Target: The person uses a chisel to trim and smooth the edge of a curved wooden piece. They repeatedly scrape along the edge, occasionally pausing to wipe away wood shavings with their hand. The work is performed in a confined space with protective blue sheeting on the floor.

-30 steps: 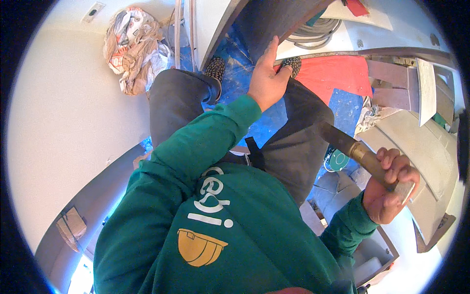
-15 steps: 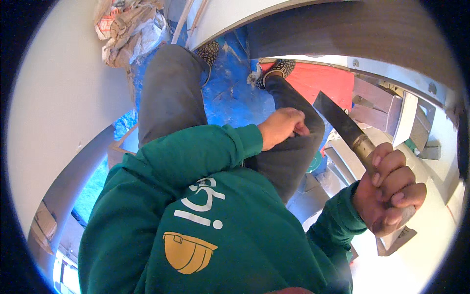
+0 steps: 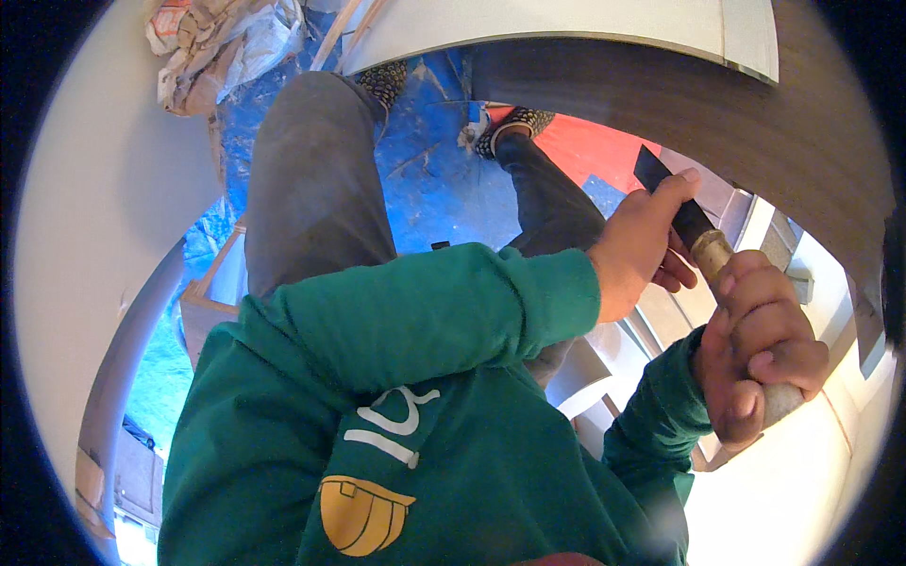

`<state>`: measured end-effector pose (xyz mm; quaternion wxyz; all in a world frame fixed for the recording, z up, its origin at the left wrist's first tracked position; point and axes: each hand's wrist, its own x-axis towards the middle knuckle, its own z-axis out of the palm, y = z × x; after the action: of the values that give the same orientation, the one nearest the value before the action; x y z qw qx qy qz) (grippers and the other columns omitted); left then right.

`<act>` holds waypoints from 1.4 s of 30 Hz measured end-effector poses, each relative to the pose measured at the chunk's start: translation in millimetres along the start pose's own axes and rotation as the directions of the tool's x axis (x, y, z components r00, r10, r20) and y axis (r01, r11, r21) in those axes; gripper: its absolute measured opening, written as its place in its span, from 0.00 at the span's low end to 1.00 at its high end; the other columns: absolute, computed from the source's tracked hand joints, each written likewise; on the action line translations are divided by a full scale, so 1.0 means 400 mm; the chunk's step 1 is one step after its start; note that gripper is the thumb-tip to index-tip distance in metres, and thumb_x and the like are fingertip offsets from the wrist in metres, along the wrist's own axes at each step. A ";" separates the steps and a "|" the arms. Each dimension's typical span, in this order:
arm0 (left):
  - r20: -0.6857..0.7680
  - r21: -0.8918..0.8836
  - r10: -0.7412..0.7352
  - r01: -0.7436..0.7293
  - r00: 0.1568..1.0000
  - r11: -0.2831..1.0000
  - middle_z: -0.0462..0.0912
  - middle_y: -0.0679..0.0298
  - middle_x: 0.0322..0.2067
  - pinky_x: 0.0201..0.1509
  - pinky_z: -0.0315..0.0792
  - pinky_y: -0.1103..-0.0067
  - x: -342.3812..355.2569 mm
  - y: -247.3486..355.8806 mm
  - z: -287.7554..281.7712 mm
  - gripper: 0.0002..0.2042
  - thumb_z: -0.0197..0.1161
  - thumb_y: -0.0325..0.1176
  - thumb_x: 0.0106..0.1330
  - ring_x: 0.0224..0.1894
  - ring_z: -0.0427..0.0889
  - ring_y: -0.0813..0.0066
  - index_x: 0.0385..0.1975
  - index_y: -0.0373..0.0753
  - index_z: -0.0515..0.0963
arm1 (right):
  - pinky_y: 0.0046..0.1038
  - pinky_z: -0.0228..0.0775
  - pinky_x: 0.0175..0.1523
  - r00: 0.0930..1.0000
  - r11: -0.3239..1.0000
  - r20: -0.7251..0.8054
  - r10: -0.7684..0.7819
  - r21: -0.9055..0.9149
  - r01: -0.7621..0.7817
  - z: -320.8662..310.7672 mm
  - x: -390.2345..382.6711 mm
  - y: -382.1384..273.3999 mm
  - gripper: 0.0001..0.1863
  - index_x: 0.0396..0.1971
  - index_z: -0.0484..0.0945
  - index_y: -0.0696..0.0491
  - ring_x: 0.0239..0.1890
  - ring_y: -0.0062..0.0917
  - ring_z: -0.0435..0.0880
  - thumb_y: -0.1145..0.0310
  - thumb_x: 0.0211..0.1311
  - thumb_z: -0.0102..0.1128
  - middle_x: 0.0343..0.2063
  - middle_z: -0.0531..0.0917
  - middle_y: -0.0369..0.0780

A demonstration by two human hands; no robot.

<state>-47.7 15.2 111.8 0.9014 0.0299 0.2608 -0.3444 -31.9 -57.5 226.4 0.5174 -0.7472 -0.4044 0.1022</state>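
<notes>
- Green cloth covers both forearms; the left sleeve (image 3: 453,302) crosses the body, bringing the left hand (image 3: 640,250) just to the left of the right hand (image 3: 766,335).
- The right hand is clamped round the handle of the tool (image 3: 694,224), fingers curled over it, with the pale butt end showing beneath the fist.
- The tool slants up and leftward out of the right hand, its dark blade (image 3: 652,171) pointing away from the body.
- The left hand lays one digit over the blade, its other fingers bent lower down beside the tool; whether it pinches or only touches, one cannot tell.
- Beyond both hands runs a brown panel (image 3: 604,85); the blade's tip appears near its lower edge, though contact cannot be made out.
- Past the left hand, to the upper left, lie a red sheet (image 3: 587,141) and a blue sheet (image 3: 444,208), with crumpled paper (image 3: 203,57) well apart at the far left.
- As to progress, the tool is taken up and both hands are on it; whether the blade has done any work, and how much is left, this view does not settle.
</notes>
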 end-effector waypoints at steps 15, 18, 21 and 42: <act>-0.107 -0.016 0.041 -0.042 0.993 0.999 0.73 0.58 0.15 0.16 0.65 0.72 0.035 0.043 0.037 0.24 0.52 0.53 0.69 0.12 0.71 0.69 0.25 0.35 0.71 | 0.37 0.62 0.32 0.997 0.993 -0.007 0.083 -0.089 -0.083 -0.009 0.042 0.031 0.16 0.32 0.67 0.48 0.23 0.29 0.71 0.62 0.54 0.68 0.20 0.72 0.35; -0.076 -0.020 0.037 -0.039 0.996 0.999 0.73 0.58 0.15 0.16 0.65 0.73 0.050 0.039 0.028 0.24 0.52 0.54 0.69 0.12 0.71 0.69 0.27 0.34 0.71 | 0.37 0.62 0.32 0.996 0.994 -0.013 0.088 -0.069 -0.089 -0.010 0.045 0.039 0.16 0.31 0.68 0.48 0.23 0.30 0.71 0.62 0.54 0.68 0.20 0.72 0.36; -0.125 -0.005 0.032 -0.033 0.992 0.999 0.73 0.59 0.16 0.17 0.65 0.73 0.036 0.050 0.034 0.25 0.52 0.55 0.69 0.13 0.71 0.69 0.28 0.34 0.71 | 0.37 0.62 0.32 0.996 0.992 0.022 0.088 -0.090 -0.085 -0.007 0.050 0.041 0.16 0.30 0.68 0.49 0.23 0.30 0.72 0.61 0.54 0.69 0.20 0.73 0.36; -0.098 0.038 0.123 -0.120 0.987 0.992 0.73 0.57 0.18 0.15 0.62 0.72 0.040 0.055 0.032 0.21 0.56 0.48 0.69 0.13 0.70 0.69 0.34 0.31 0.71 | 0.39 0.56 0.34 0.989 0.990 0.043 0.140 -0.024 -0.139 -0.022 0.054 0.056 0.14 0.29 0.66 0.48 0.26 0.30 0.65 0.64 0.48 0.63 0.18 0.65 0.33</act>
<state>-17.8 19.3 112.2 0.9059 0.0776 0.2980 -0.2909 -1.6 -51.2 216.9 0.4920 -0.7766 -0.3636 0.1505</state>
